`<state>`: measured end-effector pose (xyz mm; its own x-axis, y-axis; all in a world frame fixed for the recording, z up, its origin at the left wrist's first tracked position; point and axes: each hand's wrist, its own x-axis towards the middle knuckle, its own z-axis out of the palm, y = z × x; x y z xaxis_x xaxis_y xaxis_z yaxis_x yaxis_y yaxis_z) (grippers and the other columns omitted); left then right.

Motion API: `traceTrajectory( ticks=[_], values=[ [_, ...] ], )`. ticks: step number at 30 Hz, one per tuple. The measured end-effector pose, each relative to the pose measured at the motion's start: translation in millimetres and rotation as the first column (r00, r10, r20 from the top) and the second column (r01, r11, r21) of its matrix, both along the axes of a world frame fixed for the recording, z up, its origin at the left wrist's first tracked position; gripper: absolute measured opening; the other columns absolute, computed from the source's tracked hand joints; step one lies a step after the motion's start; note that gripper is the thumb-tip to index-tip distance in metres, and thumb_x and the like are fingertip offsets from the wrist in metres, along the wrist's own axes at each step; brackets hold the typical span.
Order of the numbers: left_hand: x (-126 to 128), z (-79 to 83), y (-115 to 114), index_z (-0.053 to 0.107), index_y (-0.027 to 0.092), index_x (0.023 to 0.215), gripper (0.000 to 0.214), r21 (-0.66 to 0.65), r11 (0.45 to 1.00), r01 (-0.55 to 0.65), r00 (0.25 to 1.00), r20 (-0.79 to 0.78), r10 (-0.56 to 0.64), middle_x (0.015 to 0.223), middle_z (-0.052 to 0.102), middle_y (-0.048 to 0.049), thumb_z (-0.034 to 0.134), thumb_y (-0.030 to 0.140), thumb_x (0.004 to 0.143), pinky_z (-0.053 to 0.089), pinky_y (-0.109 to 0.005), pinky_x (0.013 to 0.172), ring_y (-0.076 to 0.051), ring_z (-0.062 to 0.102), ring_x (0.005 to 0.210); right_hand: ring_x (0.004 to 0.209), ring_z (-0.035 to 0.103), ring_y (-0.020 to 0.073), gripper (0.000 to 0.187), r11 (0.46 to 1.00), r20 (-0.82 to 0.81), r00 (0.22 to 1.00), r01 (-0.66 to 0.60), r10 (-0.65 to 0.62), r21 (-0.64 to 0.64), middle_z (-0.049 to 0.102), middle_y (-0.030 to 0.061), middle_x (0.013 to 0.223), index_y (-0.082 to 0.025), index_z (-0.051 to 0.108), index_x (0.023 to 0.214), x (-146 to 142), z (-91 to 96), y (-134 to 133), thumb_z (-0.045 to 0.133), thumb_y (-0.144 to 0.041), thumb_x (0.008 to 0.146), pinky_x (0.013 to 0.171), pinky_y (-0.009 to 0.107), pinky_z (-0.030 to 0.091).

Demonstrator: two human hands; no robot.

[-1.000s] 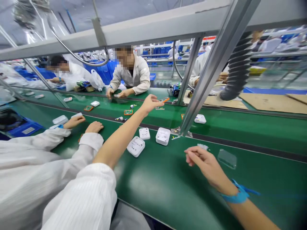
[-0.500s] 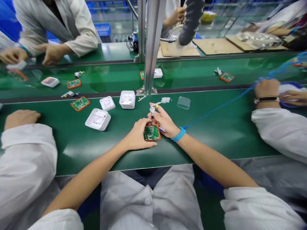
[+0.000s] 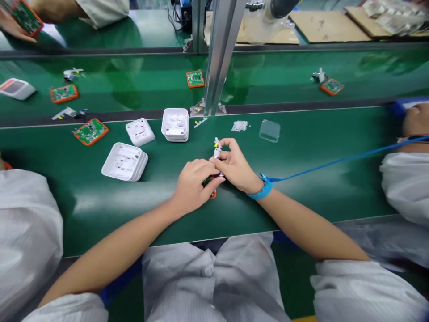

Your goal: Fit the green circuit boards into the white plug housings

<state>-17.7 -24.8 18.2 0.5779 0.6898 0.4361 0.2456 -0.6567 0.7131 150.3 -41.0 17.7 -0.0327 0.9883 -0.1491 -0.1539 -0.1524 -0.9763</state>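
Note:
My left hand (image 3: 194,185) is closed over a green circuit board in an orange frame (image 3: 213,194), and most of the board is hidden under its fingers. Thumb and index finger of that hand meet near the right hand's fingertips, by a small dark and silver bit I cannot make out. My right hand (image 3: 237,167), wearing a blue wrist strap (image 3: 263,188), pinches a small white plastic part (image 3: 217,152) with a yellow piece near its top. This part stands upright just above the board.
Stacked white housings (image 3: 124,162), another white stack (image 3: 175,125) and a white cover (image 3: 140,132) lie left. A circuit board (image 3: 91,132) lies farther left. White bits (image 3: 240,126) and a clear cover (image 3: 270,130) lie beyond my right hand. A metal post (image 3: 223,58) rises ahead; a blue cord (image 3: 335,163) runs right.
My view has tilted down. My left hand has closed further over the circuit board, hiding most of it. The white part in my right hand now points more upright.

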Motion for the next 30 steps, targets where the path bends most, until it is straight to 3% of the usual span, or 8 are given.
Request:
traceTrajectory(
  ticks=[3,6,9,12,16,20,25,30],
  values=[
    [-2,3.4,5,0.066,0.021,0.090,0.025,-0.370,0.926,0.078,0.971,0.238,0.013,0.087,0.075,-0.0039,0.063,0.045,0.097,0.053,-0.035,0.080,-0.019,0.070,0.084,0.054,0.054,0.0110,0.059,0.999,0.004,1.000,0.020,-0.020,0.026,0.056,-0.0084,0.075,-0.031,0.035,0.108,0,-1.3,0,0.082,-0.052,0.078,0.049,0.024,0.047],
    [-3,6.9,11,0.063,0.020,0.092,0.030,-0.660,0.730,0.177,0.900,0.409,0.151,0.086,0.076,-0.0036,0.070,0.049,0.092,0.058,-0.033,0.078,-0.018,0.073,0.081,0.060,0.060,0.0117,0.056,0.991,0.010,0.995,0.095,-0.096,0.094,0.060,-0.0071,0.078,-0.029,0.036,0.104,1,-1.9,1,0.082,-0.049,0.079,0.055,0.025,0.051],
    [-6,7.6,17,0.061,0.019,0.087,0.034,-0.747,0.614,0.256,0.850,0.477,0.225,0.089,0.078,-0.0044,0.082,0.046,0.081,0.060,-0.035,0.084,-0.019,0.075,0.086,0.064,0.062,0.0128,0.055,0.981,0.031,0.988,0.143,-0.149,0.133,0.061,-0.0062,0.078,-0.029,0.041,0.110,4,0.6,2,0.083,-0.045,0.078,0.061,0.027,0.053],
    [-10,4.8,23,0.063,0.020,0.088,0.039,-0.785,0.561,0.264,0.839,0.474,0.268,0.088,0.077,-0.0023,0.091,0.040,0.071,0.061,-0.035,0.085,-0.018,0.075,0.084,0.063,0.060,0.0139,0.062,0.988,0.038,0.995,0.087,-0.092,0.131,0.061,-0.0056,0.075,-0.030,0.049,0.126,7,1.8,4,0.085,-0.044,0.077,0.060,0.029,0.053],
    [-10,-0.3,26,0.070,0.018,0.089,0.043,-0.789,0.594,0.158,0.876,0.390,0.285,0.085,0.075,-0.0021,0.097,0.035,0.060,0.060,-0.031,0.077,-0.017,0.073,0.081,0.063,0.057,0.0130,0.053,0.982,0.040,0.996,0.076,-0.084,0.170,0.063,-0.0013,0.084,-0.027,0.059,0.118,8,-3.8,4,0.084,-0.050,0.077,0.055,0.027,0.050],
    [-8,-1.0,22,0.068,0.016,0.076,0.041,-0.775,0.624,0.096,0.867,0.374,0.331,0.081,0.073,-0.0016,0.097,0.034,0.053,0.058,-0.029,0.070,-0.015,0.070,0.074,0.068,0.059,0.0157,0.034,0.958,0.235,0.964,0.051,-0.121,0.283,0.063,0.0013,0.081,-0.023,0.064,0.104,4,-7.5,0,0.065,-0.055,0.093,0.063,0.030,0.052],
    [-8,-7.9,22,0.067,0.016,0.078,0.034,-0.763,0.645,0.045,0.885,0.330,0.328,0.076,0.071,-0.0014,0.092,0.032,0.061,0.055,-0.025,0.067,-0.013,0.067,0.068,0.088,0.063,0.0184,0.019,0.828,0.498,0.838,-0.106,-0.224,0.551,0.065,0.0069,0.095,-0.020,0.070,0.096,5,-9.6,4,0.058,-0.035,0.101,0.080,0.031,0.051],
    [-10,-8.8,20,0.070,0.016,0.083,0.026,-0.696,0.717,0.039,0.922,0.301,0.243,0.094,0.076,-0.0065,0.086,0.031,0.068,0.060,-0.030,0.080,-0.018,0.074,0.083,0.088,0.064,0.0171,0.016,0.856,0.504,0.855,-0.167,-0.120,0.488,0.069,0.0078,0.099,-0.019,0.069,0.107,16,-1.1,5,0.057,-0.026,0.100,0.079,0.030,0.053]
  ],
)
